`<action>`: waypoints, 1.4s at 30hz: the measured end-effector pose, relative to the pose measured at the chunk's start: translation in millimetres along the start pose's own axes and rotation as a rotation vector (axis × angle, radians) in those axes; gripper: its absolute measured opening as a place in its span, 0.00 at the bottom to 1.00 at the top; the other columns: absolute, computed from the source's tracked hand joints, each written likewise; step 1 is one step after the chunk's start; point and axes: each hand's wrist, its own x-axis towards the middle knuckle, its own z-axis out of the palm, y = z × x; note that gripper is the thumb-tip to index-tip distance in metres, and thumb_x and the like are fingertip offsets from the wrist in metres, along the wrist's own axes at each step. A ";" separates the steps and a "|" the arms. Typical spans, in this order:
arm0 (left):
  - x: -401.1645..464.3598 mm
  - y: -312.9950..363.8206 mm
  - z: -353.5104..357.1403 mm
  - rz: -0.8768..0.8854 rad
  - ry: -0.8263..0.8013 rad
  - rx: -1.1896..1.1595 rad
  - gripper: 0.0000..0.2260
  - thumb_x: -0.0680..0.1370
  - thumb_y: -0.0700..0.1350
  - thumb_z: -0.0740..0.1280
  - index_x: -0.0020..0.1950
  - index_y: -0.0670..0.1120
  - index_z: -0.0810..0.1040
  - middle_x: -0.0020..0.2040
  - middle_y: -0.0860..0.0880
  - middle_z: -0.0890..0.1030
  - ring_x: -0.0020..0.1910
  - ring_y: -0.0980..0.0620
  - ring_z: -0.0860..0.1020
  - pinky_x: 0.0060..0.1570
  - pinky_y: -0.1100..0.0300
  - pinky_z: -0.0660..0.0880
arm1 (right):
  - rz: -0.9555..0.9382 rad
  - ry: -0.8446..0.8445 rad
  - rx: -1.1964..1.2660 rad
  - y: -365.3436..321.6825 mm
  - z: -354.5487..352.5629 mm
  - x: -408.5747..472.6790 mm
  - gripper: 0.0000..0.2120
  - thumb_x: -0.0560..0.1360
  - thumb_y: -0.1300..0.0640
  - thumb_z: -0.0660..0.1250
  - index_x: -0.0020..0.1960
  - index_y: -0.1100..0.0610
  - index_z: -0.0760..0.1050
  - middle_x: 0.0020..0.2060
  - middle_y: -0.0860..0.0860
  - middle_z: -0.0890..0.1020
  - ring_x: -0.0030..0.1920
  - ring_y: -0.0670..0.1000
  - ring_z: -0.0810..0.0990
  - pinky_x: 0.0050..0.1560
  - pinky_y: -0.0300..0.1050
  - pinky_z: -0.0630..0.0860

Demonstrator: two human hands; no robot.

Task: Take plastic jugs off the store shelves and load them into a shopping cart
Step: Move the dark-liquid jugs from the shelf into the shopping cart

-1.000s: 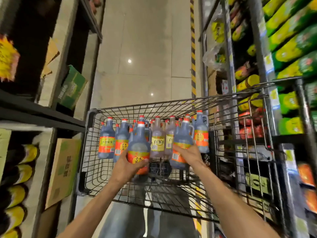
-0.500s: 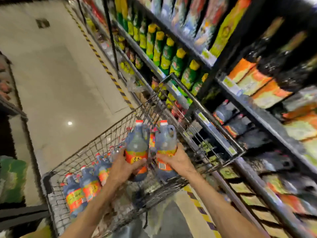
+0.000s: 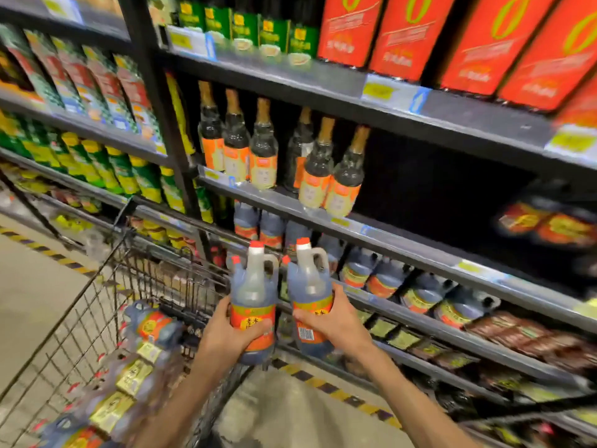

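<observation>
While the black wire shopping cart (image 3: pixel 97 318) stands lower left, the left hand (image 3: pixel 226 334) and right hand (image 3: pixel 336 321) each wrap curled fingers around an upright red-capped dark plastic jug (image 3: pixel 255 295) (image 3: pixel 310 292).

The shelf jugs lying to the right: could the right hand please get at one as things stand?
Probably not yet: the right hand already grips a jug, so no fingers are free. The shelf jugs themselves lie at the open shelf front, unblocked.
</observation>
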 end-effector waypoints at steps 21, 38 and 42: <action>-51.3 175.1 339.2 0.327 -0.401 0.053 0.24 0.68 0.58 0.81 0.59 0.55 0.78 0.49 0.56 0.87 0.47 0.58 0.85 0.56 0.49 0.81 | 0.059 0.581 0.263 119.9 -307.9 -135.7 0.31 0.69 0.46 0.81 0.65 0.46 0.68 0.55 0.45 0.82 0.51 0.44 0.84 0.49 0.42 0.82; 59.6 268.4 503.1 0.602 -0.345 0.144 0.32 0.64 0.51 0.83 0.61 0.57 0.69 0.57 0.50 0.82 0.53 0.48 0.82 0.51 0.54 0.78 | -0.082 0.809 0.380 105.7 -414.5 -63.4 0.22 0.72 0.51 0.78 0.63 0.46 0.74 0.54 0.45 0.84 0.48 0.41 0.85 0.43 0.36 0.82; 75.4 263.3 511.4 0.625 -0.362 0.179 0.37 0.62 0.54 0.82 0.66 0.53 0.69 0.61 0.49 0.81 0.57 0.46 0.81 0.55 0.50 0.79 | -0.125 0.870 0.385 103.0 -424.9 -45.7 0.21 0.73 0.53 0.79 0.62 0.50 0.76 0.53 0.47 0.85 0.52 0.45 0.86 0.47 0.37 0.82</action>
